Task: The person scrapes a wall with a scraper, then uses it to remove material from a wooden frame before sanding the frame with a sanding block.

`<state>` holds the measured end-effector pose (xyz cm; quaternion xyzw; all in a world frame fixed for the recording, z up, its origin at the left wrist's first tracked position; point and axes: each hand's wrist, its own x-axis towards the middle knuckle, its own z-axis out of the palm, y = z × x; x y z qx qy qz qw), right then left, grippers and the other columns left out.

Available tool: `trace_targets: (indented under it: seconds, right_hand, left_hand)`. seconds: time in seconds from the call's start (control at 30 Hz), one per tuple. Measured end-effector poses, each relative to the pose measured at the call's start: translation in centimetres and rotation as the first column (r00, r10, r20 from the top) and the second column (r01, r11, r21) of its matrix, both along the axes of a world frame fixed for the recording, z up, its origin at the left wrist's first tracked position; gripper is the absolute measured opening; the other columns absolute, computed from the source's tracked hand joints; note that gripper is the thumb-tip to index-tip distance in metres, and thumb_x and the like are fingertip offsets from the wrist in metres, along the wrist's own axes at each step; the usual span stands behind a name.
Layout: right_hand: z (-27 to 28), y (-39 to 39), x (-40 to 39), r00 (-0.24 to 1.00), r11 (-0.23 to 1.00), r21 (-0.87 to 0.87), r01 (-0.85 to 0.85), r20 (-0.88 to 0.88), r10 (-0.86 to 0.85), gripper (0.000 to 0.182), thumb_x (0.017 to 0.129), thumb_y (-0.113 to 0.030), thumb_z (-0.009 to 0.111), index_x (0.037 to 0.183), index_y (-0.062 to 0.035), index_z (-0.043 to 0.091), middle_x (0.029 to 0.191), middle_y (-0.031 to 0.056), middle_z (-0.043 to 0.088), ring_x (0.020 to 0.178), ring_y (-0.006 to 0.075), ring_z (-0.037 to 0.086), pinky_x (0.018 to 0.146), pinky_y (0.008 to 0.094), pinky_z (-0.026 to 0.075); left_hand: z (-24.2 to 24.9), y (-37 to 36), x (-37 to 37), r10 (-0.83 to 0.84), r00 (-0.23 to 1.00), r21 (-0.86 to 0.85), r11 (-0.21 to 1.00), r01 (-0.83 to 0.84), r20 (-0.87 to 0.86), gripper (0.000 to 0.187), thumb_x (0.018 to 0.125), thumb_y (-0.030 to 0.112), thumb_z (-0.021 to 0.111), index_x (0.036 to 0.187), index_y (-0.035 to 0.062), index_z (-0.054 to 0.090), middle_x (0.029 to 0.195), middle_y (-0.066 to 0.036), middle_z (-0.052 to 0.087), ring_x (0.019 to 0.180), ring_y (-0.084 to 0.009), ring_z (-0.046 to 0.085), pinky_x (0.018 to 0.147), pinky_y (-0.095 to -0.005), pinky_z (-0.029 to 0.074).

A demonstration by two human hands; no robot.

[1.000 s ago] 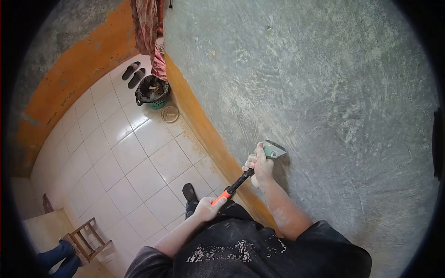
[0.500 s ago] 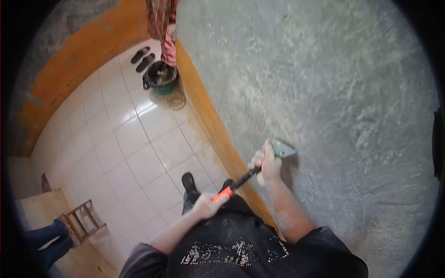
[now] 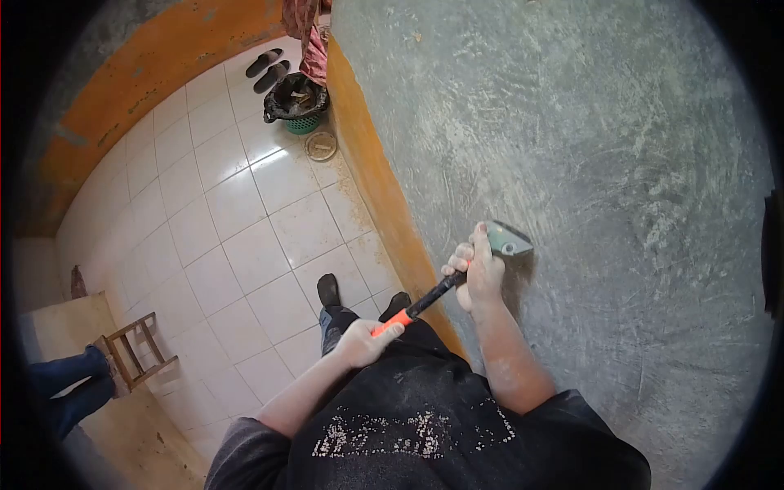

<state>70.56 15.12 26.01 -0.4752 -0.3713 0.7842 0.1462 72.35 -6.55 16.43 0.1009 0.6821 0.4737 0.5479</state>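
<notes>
A long-handled scraper with an orange-and-black handle [image 3: 433, 296] runs slantwise across the front of my body. Its greenish head [image 3: 508, 242] is against the grey, scuffed wall [image 3: 621, 163]. My left hand [image 3: 363, 343] is closed round the orange grip at the lower end, close to my dusty black shirt. Higher up, my right hand [image 3: 482, 273] wraps the shaft just below the head, one finger stretched along the head. Pale dust coats both hands.
An orange band [image 3: 384, 196] edges the wall's foot beside white floor tiles [image 3: 237, 245]. Toward the back stand a bin with a black bag [image 3: 294, 98], a round lid [image 3: 321, 146] and slippers [image 3: 271, 76]. A wooden frame [image 3: 139, 351] and blue jeans [image 3: 73, 384] are at left.
The scraper head and my right hand sit slightly higher and further right in view. The camera view has shifted a little, and both hands keep their hold.
</notes>
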Motion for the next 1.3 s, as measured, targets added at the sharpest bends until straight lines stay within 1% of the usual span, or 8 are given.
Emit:
trace_targets:
  seconds: [0.17, 0.23, 0.33, 0.47, 0.6, 0.77, 0.83, 1.3]
  right_hand:
    - [0.0, 0.3, -1.7, 1.000, 0.999, 0.020, -0.030, -0.005, 0.030, 0.029, 0.091, -0.039, 0.052, 0.076, -0.0168, 0.042, 0.057, -0.0060, 0.032, 0.046, 0.0064, 0.035, 0.048, 0.0279, 0.037]
    - [-0.2, 0.2, -1.2, 0.999, 0.998, 0.021, -0.052, 0.003, 0.052, 0.028, 0.092, -0.038, 0.051, 0.076, -0.0173, 0.042, 0.057, -0.0064, 0.032, 0.047, 0.0065, 0.035, 0.050, 0.0278, 0.037]
    - [-0.1, 0.0, -0.1, 0.998, 0.998, -0.021, -0.051, 0.045, 0.052, 0.027, 0.093, -0.037, 0.049, 0.076, -0.0182, 0.041, 0.057, -0.0073, 0.032, 0.047, 0.0063, 0.034, 0.052, 0.0274, 0.036]
    - [-0.4, -0.2, -1.4, 0.998, 0.999, -0.001, -0.043, 0.035, 0.043, 0.024, 0.094, -0.034, 0.047, 0.076, -0.0182, 0.042, 0.057, -0.0073, 0.032, 0.047, 0.0065, 0.035, 0.052, 0.0280, 0.036]
    - [0.0, -0.2, -0.6, 0.999, 0.999, 0.002, -0.048, 0.023, 0.048, 0.024, 0.093, -0.034, 0.049, 0.076, -0.0180, 0.041, 0.057, -0.0069, 0.033, 0.048, 0.0068, 0.035, 0.053, 0.0289, 0.037]
    - [0.9, -0.3, -2.6, 0.999, 0.999, -0.004, -0.033, 0.021, 0.033, 0.023, 0.093, -0.031, 0.050, 0.076, -0.0185, 0.041, 0.058, -0.0072, 0.034, 0.048, 0.0063, 0.035, 0.053, 0.0295, 0.037]
    - [0.4, -0.4, -2.0, 0.999, 1.000, -0.007, -0.007, 0.033, 0.007, 0.023, 0.093, -0.031, 0.050, 0.075, -0.0182, 0.041, 0.058, -0.0071, 0.035, 0.048, 0.0068, 0.036, 0.053, 0.0297, 0.037]
    - [0.1, -0.3, -1.8, 0.997, 0.999, 0.031, -0.042, 0.062, 0.040, 0.027, 0.093, -0.031, 0.050, 0.073, -0.0160, 0.040, 0.057, -0.0045, 0.033, 0.049, 0.0095, 0.038, 0.053, 0.0315, 0.040]
  left_hand:
    - [-0.3, 0.8, -1.1, 0.081, 0.993, 0.034, 0.996, -0.084, 0.080, 0.047, 0.088, 0.044, 0.055, 0.061, 0.0051, 0.056, 0.052, 0.004, 0.047, 0.046, -0.0058, 0.041, 0.044, -0.0250, 0.034]
    - [0.0, 0.3, -0.8, 0.044, 0.997, -0.037, 0.998, -0.041, 0.068, 0.048, 0.088, 0.044, 0.056, 0.060, 0.0049, 0.056, 0.052, 0.003, 0.048, 0.047, -0.0057, 0.041, 0.044, -0.0251, 0.034]
    - [0.4, -0.3, 0.0, 0.011, 1.000, 0.029, 1.000, -0.011, -0.007, 0.059, 0.082, 0.055, 0.058, 0.057, 0.0014, 0.055, 0.050, -0.001, 0.045, 0.049, -0.0091, 0.040, 0.047, -0.0295, 0.036]
    - [0.7, -0.2, -2.8, 0.041, 0.996, -0.056, 0.998, -0.037, 0.081, 0.057, 0.081, 0.055, 0.059, 0.059, 0.0017, 0.058, 0.050, -0.001, 0.046, 0.049, -0.0087, 0.042, 0.048, -0.0299, 0.037]
    - [1.5, -1.1, -2.2, -0.056, 0.997, -0.017, 0.998, 0.056, -0.059, 0.059, 0.080, 0.057, 0.059, 0.061, 0.0012, 0.059, 0.051, -0.004, 0.048, 0.050, -0.0111, 0.045, 0.050, -0.0313, 0.039]
    - [1.7, -0.2, -4.6, -0.018, 0.996, -0.063, 0.998, 0.024, 0.088, 0.059, 0.080, 0.057, 0.058, 0.063, 0.0007, 0.060, 0.052, -0.002, 0.049, 0.052, -0.0108, 0.046, 0.051, -0.0310, 0.039]
    - [1.7, -0.8, -4.2, -0.063, 0.998, -0.025, 0.998, 0.063, -0.007, 0.060, 0.080, 0.058, 0.057, 0.063, 0.0004, 0.060, 0.053, -0.004, 0.049, 0.052, -0.0119, 0.047, 0.052, -0.0314, 0.040]
    - [1.7, -1.1, -5.4, -0.188, 0.982, -0.027, 0.982, 0.188, 0.001, 0.066, 0.076, 0.066, 0.054, 0.072, 0.0008, 0.065, 0.064, -0.016, 0.060, 0.065, -0.0243, 0.060, 0.065, -0.0358, 0.046]
